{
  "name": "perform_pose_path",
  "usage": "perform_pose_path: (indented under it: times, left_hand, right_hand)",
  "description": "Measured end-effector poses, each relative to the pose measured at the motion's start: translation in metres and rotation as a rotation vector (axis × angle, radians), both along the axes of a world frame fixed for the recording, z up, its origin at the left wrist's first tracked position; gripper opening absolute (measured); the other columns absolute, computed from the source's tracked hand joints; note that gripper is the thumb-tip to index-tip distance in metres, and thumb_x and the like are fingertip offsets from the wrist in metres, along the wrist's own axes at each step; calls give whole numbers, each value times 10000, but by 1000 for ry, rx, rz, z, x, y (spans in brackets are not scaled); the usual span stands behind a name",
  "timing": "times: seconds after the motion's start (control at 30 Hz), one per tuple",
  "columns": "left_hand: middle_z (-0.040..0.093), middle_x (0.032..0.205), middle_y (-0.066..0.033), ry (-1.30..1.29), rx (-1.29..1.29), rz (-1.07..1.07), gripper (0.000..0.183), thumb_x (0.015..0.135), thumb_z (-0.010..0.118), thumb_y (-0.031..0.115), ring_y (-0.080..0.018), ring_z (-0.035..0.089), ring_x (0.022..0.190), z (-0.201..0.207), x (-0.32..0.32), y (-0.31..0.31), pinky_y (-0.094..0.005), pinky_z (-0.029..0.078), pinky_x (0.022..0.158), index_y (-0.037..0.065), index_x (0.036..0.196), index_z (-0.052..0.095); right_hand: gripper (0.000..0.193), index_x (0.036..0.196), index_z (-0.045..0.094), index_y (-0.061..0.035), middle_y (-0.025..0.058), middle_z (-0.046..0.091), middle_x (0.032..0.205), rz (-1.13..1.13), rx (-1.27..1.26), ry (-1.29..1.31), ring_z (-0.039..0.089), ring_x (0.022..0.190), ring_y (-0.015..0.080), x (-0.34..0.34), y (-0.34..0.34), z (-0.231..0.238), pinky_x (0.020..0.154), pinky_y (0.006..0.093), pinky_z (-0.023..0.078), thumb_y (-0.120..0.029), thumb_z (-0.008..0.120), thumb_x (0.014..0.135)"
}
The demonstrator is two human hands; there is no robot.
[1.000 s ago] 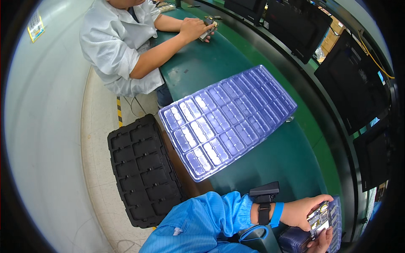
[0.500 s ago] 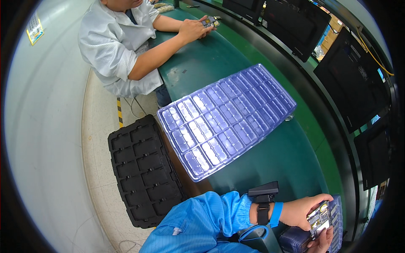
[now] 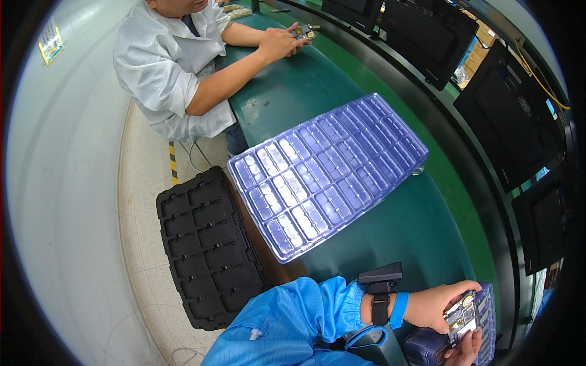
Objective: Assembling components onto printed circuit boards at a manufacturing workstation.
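At the lower right, a small circuit board (image 3: 461,318) with metal parts and a round gold piece is held between my two hands. My left hand (image 3: 430,307) has its thumb and fingers closed around the board's upper and left edges. From below, my right hand (image 3: 467,349) pinches its lower edge; much of that hand is cut off by the frame. Directly beneath and beside the hands sit purple plastic trays (image 3: 486,326), partly covered by them. A blue wrist strap (image 3: 399,310) and a black band with a black device (image 3: 381,277) circle my left wrist.
A large purple compartment tray (image 3: 332,174) lies on the green table (image 3: 378,238). Left of it is a black compartment tray (image 3: 210,250). Across the table, a person in a white coat (image 3: 177,61) handles another board (image 3: 302,32). Dark monitors (image 3: 513,116) line the right side.
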State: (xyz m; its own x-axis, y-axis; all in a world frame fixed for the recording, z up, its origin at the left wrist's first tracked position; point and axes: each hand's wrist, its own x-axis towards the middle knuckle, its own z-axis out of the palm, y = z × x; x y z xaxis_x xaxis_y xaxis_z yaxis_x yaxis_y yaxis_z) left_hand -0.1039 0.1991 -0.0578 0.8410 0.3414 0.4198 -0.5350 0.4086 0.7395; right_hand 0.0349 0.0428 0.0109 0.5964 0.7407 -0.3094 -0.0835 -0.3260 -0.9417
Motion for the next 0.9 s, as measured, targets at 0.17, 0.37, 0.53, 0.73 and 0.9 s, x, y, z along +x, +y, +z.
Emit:
perform_pose_path:
  times: [0.17, 0.37, 0.53, 0.73, 0.9]
  left_hand:
    - [500, 1052, -113, -5, -8, -4, 876, 560, 603, -117, -171, 496, 944, 0, 1, 0, -282, 409, 854, 57, 1316, 196]
    - [509, 1035, -114, 8, 22, 21, 872, 558, 609, -116, -172, 502, 931, -1, 0, 0, -281, 409, 854, 56, 1310, 202]
    - [510, 1033, -114, 8, -20, -1, 868, 557, 605, -121, -167, 502, 936, 0, -2, 0, -283, 409, 858, 55, 1307, 204]
    - [507, 1038, -115, -7, -1, 11, 869, 562, 600, -123, -169, 502, 949, -1, 1, 0, -284, 410, 860, 56, 1312, 200]
    - [516, 973, -97, 9, -4, 7, 863, 575, 587, -131, -163, 506, 904, -4, 2, 0, -287, 426, 820, 75, 1319, 200]
  right_hand:
    - [171, 1045, 479, -39, 58, 556, 800, -35, 4, -6, 446, 464, 97, -3, 2, 2, 414, 202, 359, -111, 468, 890]
    - [178, 1039, 476, -23, 64, 552, 811, 31, -5, -23, 449, 477, 93, 0, -1, 0, 410, 203, 361, -108, 465, 884]
    - [159, 1027, 479, -27, 62, 551, 819, 32, 27, 3, 455, 492, 98, -1, -1, 1, 431, 204, 373, -106, 469, 890]
    - [138, 1019, 480, -39, 57, 546, 816, 6, 41, 37, 450, 493, 100, -3, 1, 3, 441, 218, 379, -103, 466, 898]
    - [133, 1020, 476, -47, 52, 534, 755, 32, 39, 25, 453, 488, 108, 2, -4, 1, 436, 224, 376, -105, 461, 902]
